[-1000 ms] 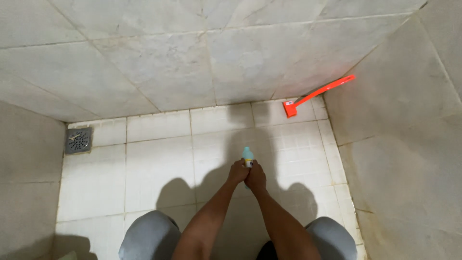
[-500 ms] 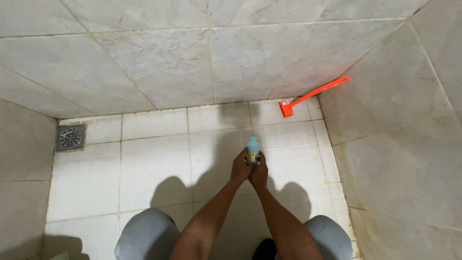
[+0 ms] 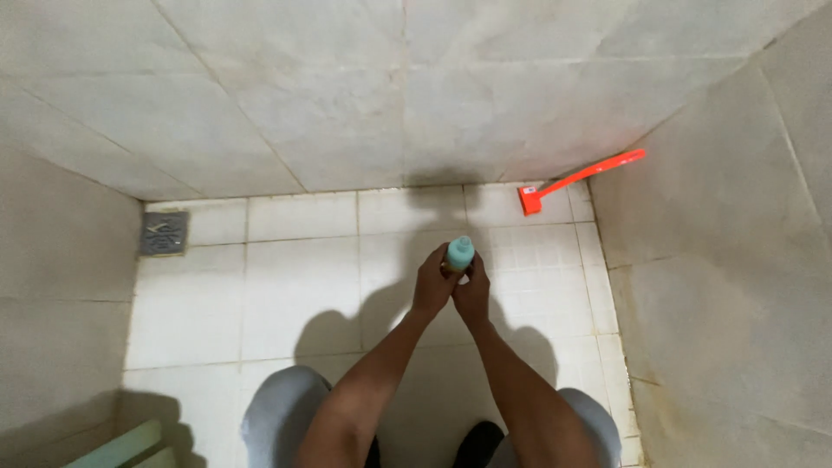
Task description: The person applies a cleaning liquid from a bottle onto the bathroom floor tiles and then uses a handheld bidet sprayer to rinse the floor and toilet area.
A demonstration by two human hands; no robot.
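A small bottle with a pale teal cap (image 3: 459,253) is held upright in front of me, over the white tiled floor. My left hand (image 3: 433,284) wraps its left side and my right hand (image 3: 473,293) wraps its right side, fingers touching each other around the body. Only the cap and the top of the bottle show above my fingers. Both forearms reach forward from between my knees in grey trousers.
An orange long-handled scraper (image 3: 575,180) leans in the far right corner. A square metal floor drain (image 3: 163,233) sits at the far left by the wall. Marbled wall tiles close in on three sides. A pale green object (image 3: 130,446) lies at the bottom left.
Both hands have lifted the bottle a little higher and nearer to me. The view has shifted slightly to the right.
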